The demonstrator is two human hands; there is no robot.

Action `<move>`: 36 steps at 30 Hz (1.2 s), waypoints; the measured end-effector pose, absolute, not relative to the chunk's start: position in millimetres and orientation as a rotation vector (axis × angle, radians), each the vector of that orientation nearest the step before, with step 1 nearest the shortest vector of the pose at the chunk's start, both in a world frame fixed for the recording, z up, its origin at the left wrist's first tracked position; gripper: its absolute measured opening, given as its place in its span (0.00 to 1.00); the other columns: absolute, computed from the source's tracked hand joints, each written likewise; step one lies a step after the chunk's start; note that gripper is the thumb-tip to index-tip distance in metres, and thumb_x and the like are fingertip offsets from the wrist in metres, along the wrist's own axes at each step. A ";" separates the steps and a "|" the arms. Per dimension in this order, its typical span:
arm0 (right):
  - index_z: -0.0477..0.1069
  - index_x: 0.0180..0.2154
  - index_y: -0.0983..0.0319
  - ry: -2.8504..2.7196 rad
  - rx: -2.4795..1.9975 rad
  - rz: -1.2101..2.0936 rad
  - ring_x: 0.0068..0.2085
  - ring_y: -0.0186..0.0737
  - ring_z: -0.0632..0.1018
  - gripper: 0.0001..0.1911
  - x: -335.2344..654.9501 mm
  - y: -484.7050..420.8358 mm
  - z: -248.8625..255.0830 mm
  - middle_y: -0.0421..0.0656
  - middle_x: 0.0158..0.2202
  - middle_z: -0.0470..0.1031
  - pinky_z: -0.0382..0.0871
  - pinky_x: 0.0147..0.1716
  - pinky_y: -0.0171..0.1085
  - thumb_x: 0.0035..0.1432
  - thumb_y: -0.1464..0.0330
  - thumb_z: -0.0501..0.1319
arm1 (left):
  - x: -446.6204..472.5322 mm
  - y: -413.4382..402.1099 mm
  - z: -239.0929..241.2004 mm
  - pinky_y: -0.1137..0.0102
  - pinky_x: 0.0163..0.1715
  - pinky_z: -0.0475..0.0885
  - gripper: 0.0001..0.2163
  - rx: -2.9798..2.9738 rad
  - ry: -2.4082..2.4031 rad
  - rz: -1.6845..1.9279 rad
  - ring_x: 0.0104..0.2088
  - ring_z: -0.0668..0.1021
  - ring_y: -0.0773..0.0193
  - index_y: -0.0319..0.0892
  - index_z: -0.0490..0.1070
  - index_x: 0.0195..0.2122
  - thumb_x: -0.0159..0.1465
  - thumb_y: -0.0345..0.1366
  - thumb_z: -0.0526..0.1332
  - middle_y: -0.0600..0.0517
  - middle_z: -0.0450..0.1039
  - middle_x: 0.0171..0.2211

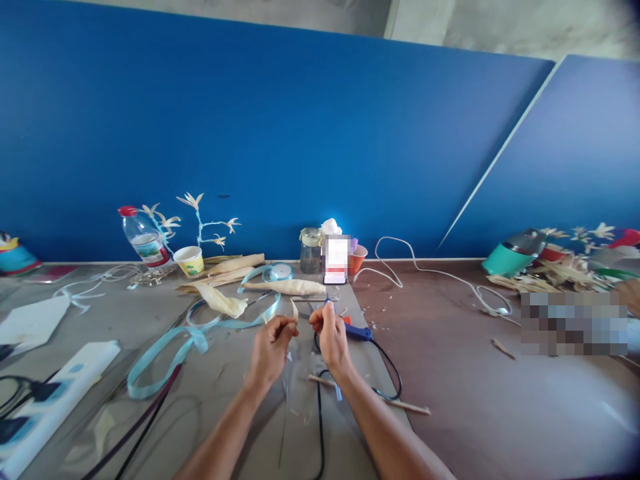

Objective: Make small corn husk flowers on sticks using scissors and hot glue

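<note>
My left hand (pixel 274 343) pinches a small pale strip of dried corn husk (pixel 294 309), which stands up from its fingertips. A short gap away, my right hand (pixel 331 337) is closed with the thumb pointing up; what its fingers hold, if anything, is hidden. Just behind and right of that hand lies a blue glue gun (pixel 359 332) with an orange trigger, partly covered by the hand. Beyond both hands is a long wrapped husk piece (pixel 290 287). A wider husk leaf (pixel 223 300) and light blue ribbon (pixel 145 383) lie to the left.
A phone (pixel 335 260) stands upright before a glass jar (pixel 311 252) and an orange cup (pixel 358 259). Husk flowers (pixel 199 223) rise near a yellow cup (pixel 189 261) and a bottle (pixel 145 240). A power strip (pixel 65 407) lies left; another person's hand (pixel 629 297) shows at right.
</note>
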State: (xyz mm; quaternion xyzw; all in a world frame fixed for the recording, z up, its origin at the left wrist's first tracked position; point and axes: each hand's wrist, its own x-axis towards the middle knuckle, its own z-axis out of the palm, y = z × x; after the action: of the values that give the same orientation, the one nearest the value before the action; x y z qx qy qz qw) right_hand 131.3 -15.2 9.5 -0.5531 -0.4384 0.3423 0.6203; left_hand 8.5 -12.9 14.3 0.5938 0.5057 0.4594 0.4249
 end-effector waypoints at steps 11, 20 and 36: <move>0.65 0.21 0.62 -0.981 -1.209 0.901 0.23 0.35 0.64 0.26 127.8 -13.4 6.2 0.41 0.20 0.63 0.58 0.21 0.34 0.56 0.50 0.45 | 7.6 -14.1 17.5 0.76 0.16 0.53 0.11 1.478 1.301 1.210 0.15 0.58 0.72 0.41 0.67 0.22 0.57 0.41 0.54 0.59 0.58 0.14; 0.70 0.27 0.65 -1.050 -1.122 1.030 0.21 0.30 0.63 0.16 127.7 -13.2 9.7 0.38 0.20 0.64 0.57 0.20 0.30 0.51 0.57 0.55 | 8.0 -10.3 14.3 0.77 0.16 0.57 0.14 1.422 1.201 1.239 0.16 0.62 0.71 0.39 0.69 0.24 0.56 0.45 0.55 0.56 0.63 0.17; 0.70 0.28 0.63 -1.159 -1.110 1.007 0.27 0.35 0.71 0.05 126.7 -9.0 0.4 0.39 0.24 0.70 0.67 0.30 0.34 0.45 0.69 0.59 | 7.7 -10.4 17.0 0.76 0.16 0.56 0.12 1.422 1.215 1.110 0.15 0.63 0.71 0.38 0.73 0.30 0.54 0.42 0.58 0.58 0.62 0.14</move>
State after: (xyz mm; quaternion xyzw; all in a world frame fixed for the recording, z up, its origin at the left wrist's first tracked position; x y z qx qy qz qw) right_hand 126.7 -9.0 0.4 -0.4758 -0.4966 0.4314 0.5839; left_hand 7.7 -10.4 17.0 0.5789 0.4946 0.4519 0.4648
